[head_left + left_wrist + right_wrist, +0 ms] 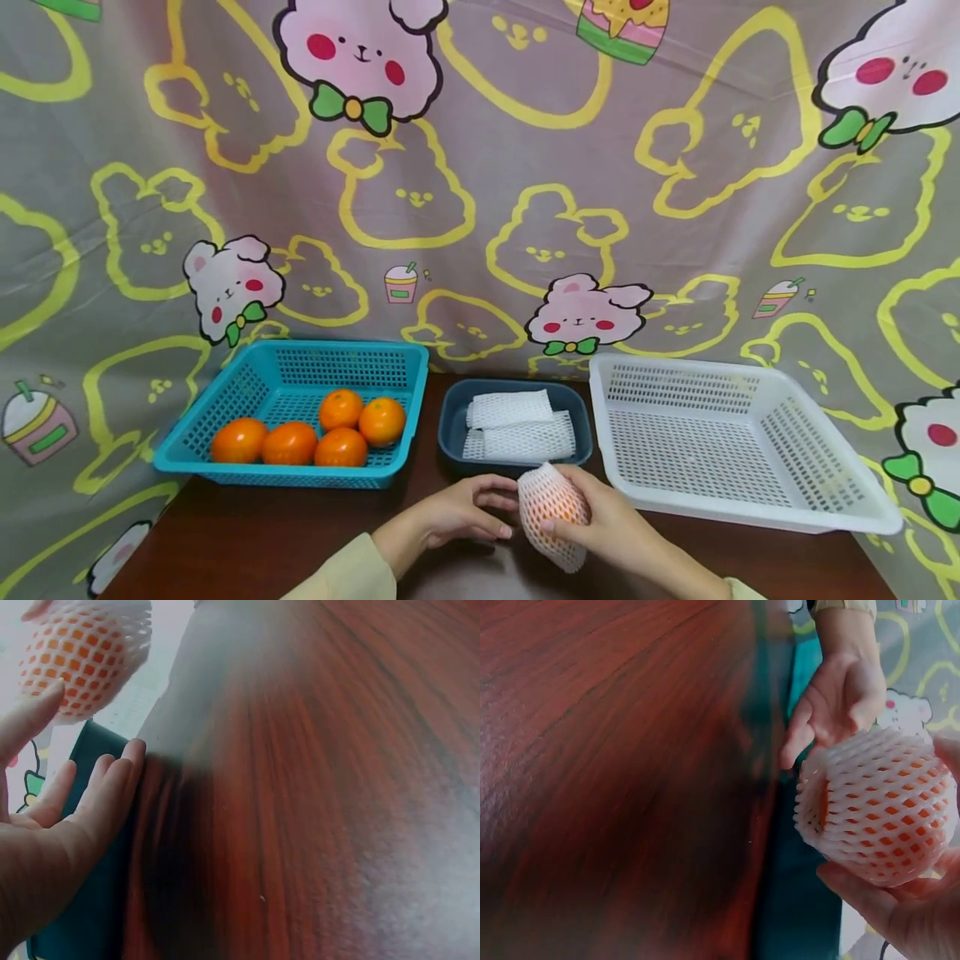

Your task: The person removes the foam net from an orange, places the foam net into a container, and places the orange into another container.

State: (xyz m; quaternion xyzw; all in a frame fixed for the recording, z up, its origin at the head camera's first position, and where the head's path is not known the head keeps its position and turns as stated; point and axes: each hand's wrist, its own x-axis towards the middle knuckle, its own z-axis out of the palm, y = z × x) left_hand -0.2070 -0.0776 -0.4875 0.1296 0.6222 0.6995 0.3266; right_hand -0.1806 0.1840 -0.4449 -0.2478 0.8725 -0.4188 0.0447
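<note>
An orange in a white foam net sleeve (553, 510) is gripped by my right hand (603, 517), above the table's front middle. In the right wrist view the netted orange (885, 806) shows an open sleeve end towards the left hand. My left hand (465, 510) is beside it, fingers loosely bent and apart, holding nothing. The left wrist view shows that hand (67, 825) with a gap between it and the netted orange (75, 660). Just behind both hands, a dark blue bin (450, 446) holds several folded white foam net sleeves (528, 437).
At the left stands a teal basket (285, 477) with several bare oranges (341, 448) in its front part. A white basket (750, 508) stands at the right. Behind them hangs a patterned cloth (480, 167). Dark reddish wood forms the tabletop (300, 525).
</note>
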